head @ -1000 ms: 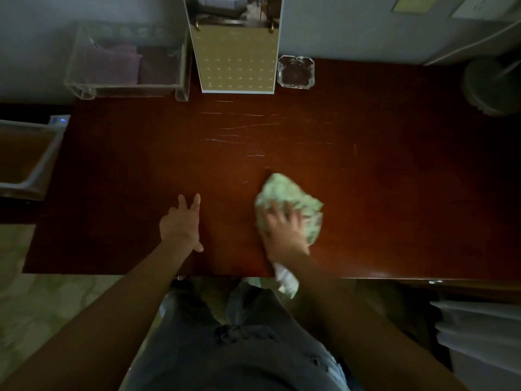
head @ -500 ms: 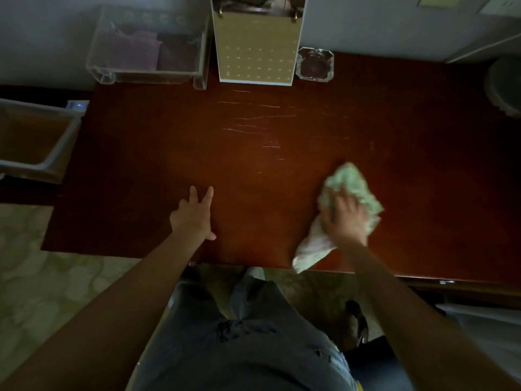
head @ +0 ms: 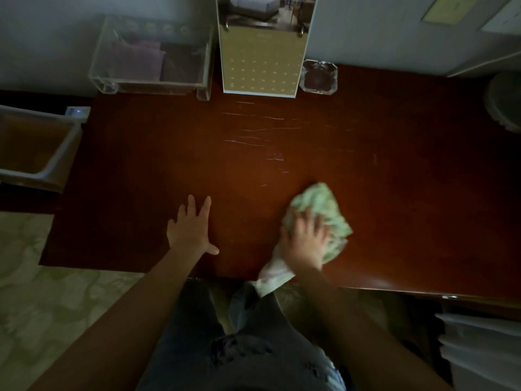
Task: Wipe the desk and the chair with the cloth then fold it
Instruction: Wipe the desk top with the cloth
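A crumpled pale green cloth lies on the dark red-brown desk, near its front edge and right of centre. My right hand presses flat on top of the cloth with fingers spread; it looks motion-blurred. One white corner of the cloth hangs over the desk's front edge. My left hand rests flat on the bare desk with straight, spread fingers, a hand's width to the left of the cloth. No chair is in view.
Along the back edge stand a clear acrylic tray, a desk calendar and a glass ashtray. A round lamp base is at the far right. An open drawer or bin sits left of the desk. White papers lie bottom right.
My right hand swept the cloth to the right across the desk, then back a little to the left. My left hand stayed planted on the desk.
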A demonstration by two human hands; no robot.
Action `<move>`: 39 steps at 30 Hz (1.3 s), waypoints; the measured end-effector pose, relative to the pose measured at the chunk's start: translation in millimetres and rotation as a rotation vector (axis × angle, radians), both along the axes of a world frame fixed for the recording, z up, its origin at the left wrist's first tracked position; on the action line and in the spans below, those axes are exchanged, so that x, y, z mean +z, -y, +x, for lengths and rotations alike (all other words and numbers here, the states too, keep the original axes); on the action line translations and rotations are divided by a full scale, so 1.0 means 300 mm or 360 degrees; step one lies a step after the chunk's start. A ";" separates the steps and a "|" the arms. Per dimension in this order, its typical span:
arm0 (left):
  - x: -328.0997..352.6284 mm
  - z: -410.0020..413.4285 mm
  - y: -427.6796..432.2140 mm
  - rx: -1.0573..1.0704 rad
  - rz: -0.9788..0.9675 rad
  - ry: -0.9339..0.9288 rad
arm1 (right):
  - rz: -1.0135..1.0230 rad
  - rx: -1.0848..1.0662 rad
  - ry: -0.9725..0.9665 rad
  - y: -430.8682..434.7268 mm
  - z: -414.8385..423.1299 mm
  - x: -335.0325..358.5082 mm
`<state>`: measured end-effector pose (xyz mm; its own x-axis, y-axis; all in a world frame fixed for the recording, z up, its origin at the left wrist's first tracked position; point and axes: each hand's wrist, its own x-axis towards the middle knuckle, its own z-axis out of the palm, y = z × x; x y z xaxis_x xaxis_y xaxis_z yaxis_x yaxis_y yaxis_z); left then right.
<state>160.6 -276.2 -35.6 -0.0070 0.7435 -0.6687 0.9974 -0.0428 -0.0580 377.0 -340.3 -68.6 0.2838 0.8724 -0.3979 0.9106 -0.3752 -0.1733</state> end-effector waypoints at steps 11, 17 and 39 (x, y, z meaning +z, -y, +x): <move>-0.033 -0.142 -0.039 0.0067 0.0033 0.0065 | 0.0063 0.0881 -0.0137 -0.263 -0.287 -0.002; -0.008 -0.179 -0.238 0.0027 0.0027 0.0079 | 0.0195 -0.0555 0.0107 -0.288 0.081 -0.010; 0.006 -0.215 -0.636 -0.0189 -0.0006 0.0015 | 0.0109 0.0706 0.0058 -0.392 -0.478 0.004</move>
<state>96.1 -85.4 -33.9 0.0873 0.7361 -0.6712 0.9858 -0.1607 -0.0481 233.7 -222.7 -67.4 -0.1109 0.9369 -0.3316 0.9868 0.0642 -0.1488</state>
